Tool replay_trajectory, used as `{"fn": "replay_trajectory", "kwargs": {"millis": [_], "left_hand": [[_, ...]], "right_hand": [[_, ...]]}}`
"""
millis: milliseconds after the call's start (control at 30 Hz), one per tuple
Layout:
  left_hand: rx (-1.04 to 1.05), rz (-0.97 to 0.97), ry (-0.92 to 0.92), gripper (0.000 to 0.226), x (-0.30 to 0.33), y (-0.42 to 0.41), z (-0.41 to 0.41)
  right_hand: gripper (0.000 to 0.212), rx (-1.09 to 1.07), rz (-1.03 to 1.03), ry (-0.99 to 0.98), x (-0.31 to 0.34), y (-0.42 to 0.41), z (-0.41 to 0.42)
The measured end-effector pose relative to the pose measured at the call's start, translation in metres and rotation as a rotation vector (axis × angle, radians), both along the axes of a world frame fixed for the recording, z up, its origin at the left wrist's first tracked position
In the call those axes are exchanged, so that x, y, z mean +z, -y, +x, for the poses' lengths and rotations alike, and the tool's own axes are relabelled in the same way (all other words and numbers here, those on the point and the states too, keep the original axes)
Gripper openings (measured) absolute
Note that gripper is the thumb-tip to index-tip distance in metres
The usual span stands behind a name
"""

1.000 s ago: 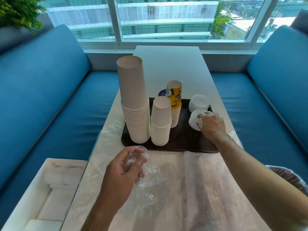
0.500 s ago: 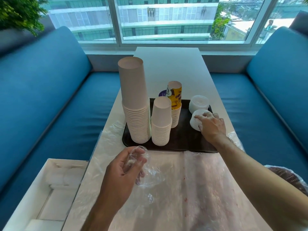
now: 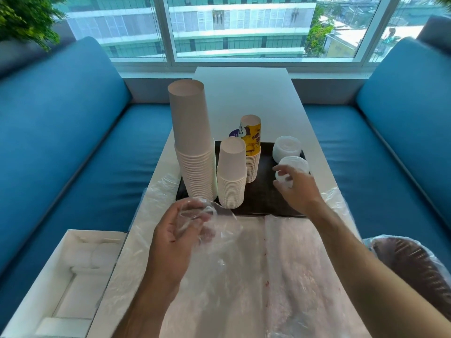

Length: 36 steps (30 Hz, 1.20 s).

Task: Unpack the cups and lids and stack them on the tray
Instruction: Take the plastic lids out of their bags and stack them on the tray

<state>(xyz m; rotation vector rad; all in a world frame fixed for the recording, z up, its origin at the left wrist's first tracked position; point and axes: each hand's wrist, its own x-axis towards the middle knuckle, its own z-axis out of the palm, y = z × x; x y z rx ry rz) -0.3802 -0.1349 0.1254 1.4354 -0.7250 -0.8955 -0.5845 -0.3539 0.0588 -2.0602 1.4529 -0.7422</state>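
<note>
**A:** Your right hand (image 3: 296,189) hangs over the right side of the tray (image 3: 261,198), fingers loosely curled around a small white lid (image 3: 284,179) at the near edge of the front lid stack (image 3: 294,165). From here I can't tell for certain whether you pinch that lid or only touch it. Set it square on the stack, rim to rim, and press lightly so it nests; a tilted lid will slide off toward the tray's rim.

**B:** And the left?

**A:** Your left hand (image 3: 175,237) sits just in front of the tray's near edge, fingers half closed on the crumpled clear wrapper (image 3: 210,223). Keep that plastic off the tray; it lies close to the base of the tall cup stack (image 3: 195,152), and a tug there could nudge the stack. The short cup stack (image 3: 231,174) stands just right of the tall one, the printed cup stack (image 3: 252,147) behind it, and the rear lid stack (image 3: 286,148) at the tray's far right corner.

**B:** What has changed from a second ago?

**A:** Your right hand then lay flat on top of the front lid stack, covering it. Now it has drawn back toward you and lifted, so the stack's top shows. Your left hand holds the wrapper much as before, and the cup stacks have not moved on the tray.
</note>
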Motion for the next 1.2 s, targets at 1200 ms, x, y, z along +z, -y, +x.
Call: {"fn": "replay_trajectory", "kwargs": {"millis": [1200], "left_hand": [[0.007,0.047,-0.371,0.042,-0.011,0.021,-0.012]], "right_hand": [[0.046,0.424,0.626,0.924,0.039,-0.109,-0.068]]}}
